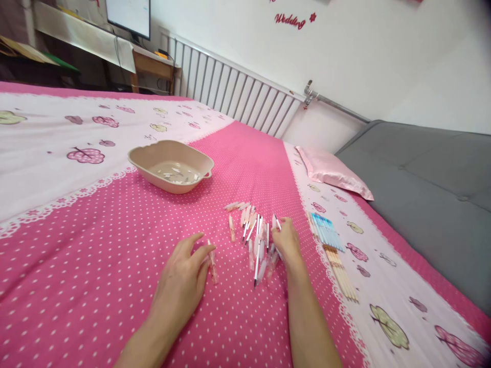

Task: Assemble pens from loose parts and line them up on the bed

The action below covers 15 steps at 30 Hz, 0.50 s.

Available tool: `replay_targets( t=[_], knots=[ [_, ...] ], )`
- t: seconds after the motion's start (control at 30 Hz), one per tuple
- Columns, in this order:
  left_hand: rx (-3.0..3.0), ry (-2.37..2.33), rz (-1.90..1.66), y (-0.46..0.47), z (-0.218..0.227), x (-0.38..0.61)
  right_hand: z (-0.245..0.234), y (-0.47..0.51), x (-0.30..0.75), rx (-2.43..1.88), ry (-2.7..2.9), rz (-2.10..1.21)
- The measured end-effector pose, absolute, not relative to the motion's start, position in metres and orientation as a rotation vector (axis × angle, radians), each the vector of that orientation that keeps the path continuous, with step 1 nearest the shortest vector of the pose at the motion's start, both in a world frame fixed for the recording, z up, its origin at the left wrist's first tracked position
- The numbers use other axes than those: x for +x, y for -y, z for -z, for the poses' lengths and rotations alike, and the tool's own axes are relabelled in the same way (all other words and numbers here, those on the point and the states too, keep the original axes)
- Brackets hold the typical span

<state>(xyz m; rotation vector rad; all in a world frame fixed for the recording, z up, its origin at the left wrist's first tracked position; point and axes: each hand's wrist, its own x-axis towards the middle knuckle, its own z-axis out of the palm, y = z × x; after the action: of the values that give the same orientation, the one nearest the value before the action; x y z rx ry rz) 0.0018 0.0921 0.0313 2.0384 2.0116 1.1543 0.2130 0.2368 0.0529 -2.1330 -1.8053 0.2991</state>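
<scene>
My left hand [182, 273] is over the pink polka-dot bedspread, thumb and index finger closed on a clear pink pen barrel [214, 268]. At the right edge of a loose pile, my right hand [286, 239] pinches a slim white pen refill with a dark tip [277, 222]; its fingertips are partly hidden. Between the hands lies the pile of pen parts: white refills [257, 258] with dark tips and translucent pink barrels [251, 255]. One pink barrel [231, 227] lies apart, on the pile's left side.
A beige plastic basin [172, 186] with small pieces inside stands beyond my left hand. To the right lie a row of blue-topped pens [327, 231] and a row of cream-coloured pens [341, 273]. A pink pillow [332, 171] rests by the grey headboard [418, 189].
</scene>
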Motion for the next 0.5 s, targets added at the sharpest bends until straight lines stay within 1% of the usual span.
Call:
replay_targets(
  t=[0.2, 0.33, 0.43, 0.5],
  knots=[
    [2.036, -1.997, -1.132, -0.091, -0.032, 0.001, -0.057, -0.235, 0.213, -1.932, 1.752, -0.452],
    [2.018, -1.996, -1.146, -0.092, -0.033, 0.002, -0.062, -0.229, 0.210, -1.650, 1.766, -0.779],
    [2.011, -1.986, -1.176, -0.092, -0.034, 0.002, -0.076, -0.215, 0.203, -1.362, 1.866, -1.055],
    [2.000, -1.973, -1.213, -0.092, -0.035, 0.003, -0.089, -0.203, 0.196, -1.266, 1.885, -1.182]
  ],
)
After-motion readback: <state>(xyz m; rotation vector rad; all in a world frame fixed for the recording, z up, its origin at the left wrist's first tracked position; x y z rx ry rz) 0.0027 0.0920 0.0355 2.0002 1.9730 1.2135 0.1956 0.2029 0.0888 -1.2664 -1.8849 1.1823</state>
